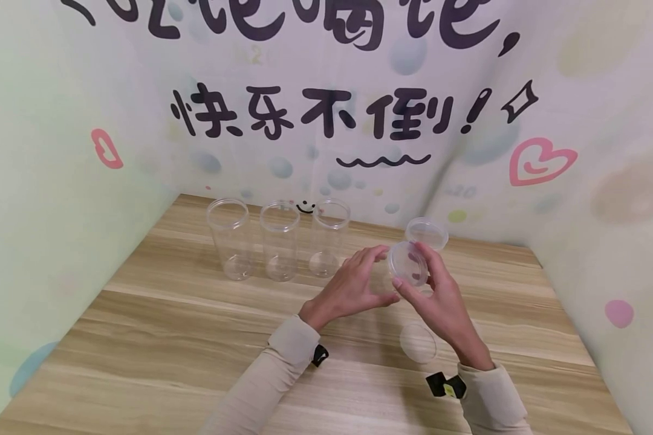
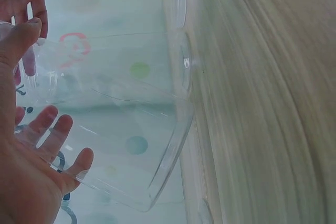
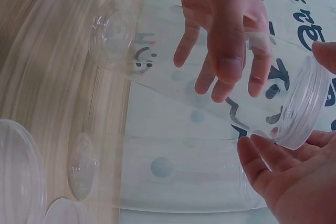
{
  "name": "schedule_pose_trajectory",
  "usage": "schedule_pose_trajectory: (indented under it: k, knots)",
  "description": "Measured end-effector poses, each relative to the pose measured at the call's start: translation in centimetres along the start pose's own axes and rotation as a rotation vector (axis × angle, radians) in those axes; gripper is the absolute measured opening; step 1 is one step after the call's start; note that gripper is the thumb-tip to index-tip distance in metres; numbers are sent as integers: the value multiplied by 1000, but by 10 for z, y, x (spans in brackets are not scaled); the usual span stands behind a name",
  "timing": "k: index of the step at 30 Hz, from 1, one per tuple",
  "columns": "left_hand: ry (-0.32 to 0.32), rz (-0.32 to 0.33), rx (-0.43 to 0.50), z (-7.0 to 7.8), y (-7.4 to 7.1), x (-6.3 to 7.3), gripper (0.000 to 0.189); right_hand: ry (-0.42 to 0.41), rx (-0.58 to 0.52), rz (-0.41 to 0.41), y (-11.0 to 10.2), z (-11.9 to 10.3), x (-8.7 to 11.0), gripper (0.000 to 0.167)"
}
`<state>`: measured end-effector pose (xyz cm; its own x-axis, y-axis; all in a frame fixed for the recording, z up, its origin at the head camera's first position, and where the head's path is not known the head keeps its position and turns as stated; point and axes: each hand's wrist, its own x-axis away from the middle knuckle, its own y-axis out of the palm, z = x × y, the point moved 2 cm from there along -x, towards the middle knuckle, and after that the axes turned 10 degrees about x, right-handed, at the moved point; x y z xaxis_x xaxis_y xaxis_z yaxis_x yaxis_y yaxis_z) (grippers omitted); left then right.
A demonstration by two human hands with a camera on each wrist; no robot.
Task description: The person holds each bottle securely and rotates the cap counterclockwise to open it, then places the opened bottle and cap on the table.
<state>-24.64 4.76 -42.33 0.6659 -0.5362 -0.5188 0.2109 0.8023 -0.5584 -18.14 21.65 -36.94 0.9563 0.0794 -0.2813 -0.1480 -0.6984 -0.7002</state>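
Note:
My left hand (image 1: 354, 283) grips a clear plastic jar (image 2: 131, 156) around its side, fingers and thumb spread across the wall. The jar is tilted, its mouth end toward me and its base toward the back. At the mouth end, my right hand (image 1: 442, 299) holds a clear round lid (image 1: 407, 264) between thumb and fingers. In the right wrist view the lid (image 3: 304, 103) lies against the jar's mouth; how firmly it sits I cannot tell. Right behind my hands stands another clear jar, its round top (image 1: 427, 234) showing past my right fingers.
Three clear open jars stand in a row at the back left: one on the left (image 1: 230, 238), one in the middle (image 1: 280, 241), one on the right (image 1: 329, 238). A clear flat disc, like a lid (image 1: 418, 343), lies on the wooden table (image 1: 158, 338). A printed cloth (image 1: 283, 175) hangs behind.

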Motion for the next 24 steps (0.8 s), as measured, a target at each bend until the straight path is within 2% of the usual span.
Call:
schedule_pose_trajectory:
  k: [7,13,19,24]
  knots:
    - [5,-11,0,-2,0,0,84,3,-2,-36,-1,-1,0,72]
    - [-1,-14,-2,-1,0,0,84,-3,-1,-31,-1,0,0,75]
    - [-24,-9,-33,-2,-1,-1,85,22,46,33,0,1,1,74]
    - [-25,4,-68,-1,0,-2,85,78,106,77,-1,1,1,72]
